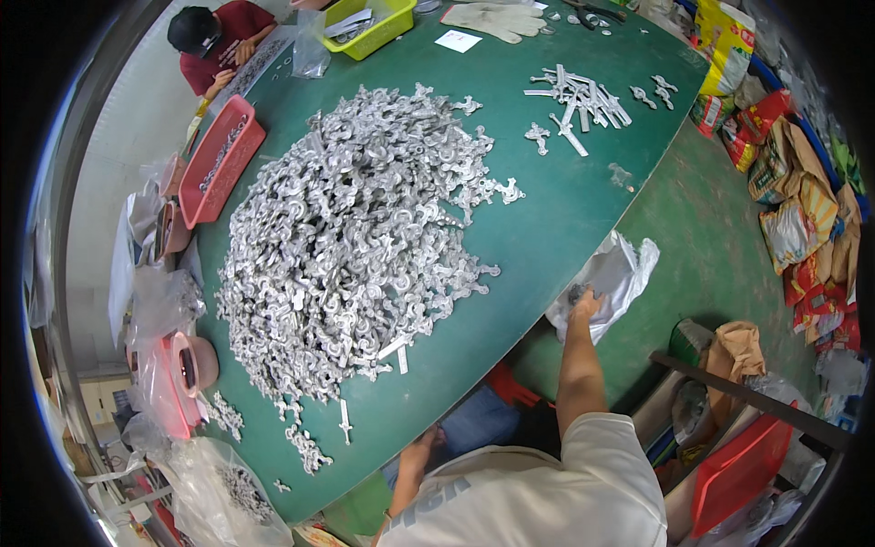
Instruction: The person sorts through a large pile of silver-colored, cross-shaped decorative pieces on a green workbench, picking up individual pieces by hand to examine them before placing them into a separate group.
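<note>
A big heap of small silver cast-metal parts (365, 237) covers the middle of a green table (547, 210). My right hand (586, 303) reaches past the table's near right edge and grips a crumpled clear plastic bag (624, 264) that hangs over that edge. My left hand (421, 448) rests low at the near table edge, below the heap, with its fingers curled. Whether it holds anything is not visible. A few loose parts (310, 447) lie on the table to the left of that hand.
A smaller group of parts (579, 100) lies at the far right. A red tray (219, 159), a yellow basket (369, 27) and a glove (497, 18) sit at the far side, where another person (219, 41) works. A red bin (738, 469) and colourful sacks (802, 210) stand on the floor at right.
</note>
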`<move>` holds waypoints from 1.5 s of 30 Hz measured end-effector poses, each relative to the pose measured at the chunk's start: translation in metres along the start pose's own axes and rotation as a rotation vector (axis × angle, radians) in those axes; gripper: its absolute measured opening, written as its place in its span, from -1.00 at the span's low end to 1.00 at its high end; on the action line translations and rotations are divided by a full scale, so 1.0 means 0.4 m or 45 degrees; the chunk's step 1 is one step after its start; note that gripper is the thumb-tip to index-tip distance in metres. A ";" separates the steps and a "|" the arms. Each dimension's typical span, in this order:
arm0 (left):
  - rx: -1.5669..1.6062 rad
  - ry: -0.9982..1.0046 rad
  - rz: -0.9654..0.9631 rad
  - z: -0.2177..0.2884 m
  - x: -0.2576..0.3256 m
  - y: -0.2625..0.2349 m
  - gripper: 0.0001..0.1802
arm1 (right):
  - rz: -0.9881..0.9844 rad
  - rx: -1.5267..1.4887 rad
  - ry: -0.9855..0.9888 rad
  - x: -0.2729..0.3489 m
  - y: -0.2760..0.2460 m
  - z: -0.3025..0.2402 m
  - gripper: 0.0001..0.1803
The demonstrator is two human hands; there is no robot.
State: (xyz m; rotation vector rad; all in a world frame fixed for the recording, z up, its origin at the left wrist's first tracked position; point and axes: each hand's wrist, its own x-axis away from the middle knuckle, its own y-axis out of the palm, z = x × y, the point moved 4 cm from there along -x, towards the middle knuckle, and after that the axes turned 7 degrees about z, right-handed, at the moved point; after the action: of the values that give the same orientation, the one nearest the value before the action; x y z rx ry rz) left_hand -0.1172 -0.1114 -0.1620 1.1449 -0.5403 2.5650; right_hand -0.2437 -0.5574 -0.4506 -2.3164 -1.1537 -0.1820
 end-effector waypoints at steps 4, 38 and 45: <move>0.029 0.091 -0.084 0.004 -0.017 0.005 -0.88 | -0.220 -0.003 -0.062 -0.171 0.017 0.074 -0.28; -0.308 1.010 1.111 0.206 0.260 -0.452 -0.50 | -2.193 0.111 -2.760 1.616 -0.506 -0.494 -0.59; -0.218 1.103 1.023 0.228 0.289 -0.462 -0.52 | -2.407 -0.125 -2.148 1.569 -0.500 -0.523 -0.80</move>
State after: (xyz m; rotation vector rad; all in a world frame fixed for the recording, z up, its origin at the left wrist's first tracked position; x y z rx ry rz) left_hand -0.0592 0.0246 0.0223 -0.3944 -1.0802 3.1626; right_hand 0.0176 -0.1300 0.0259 -0.0183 -3.4838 1.2176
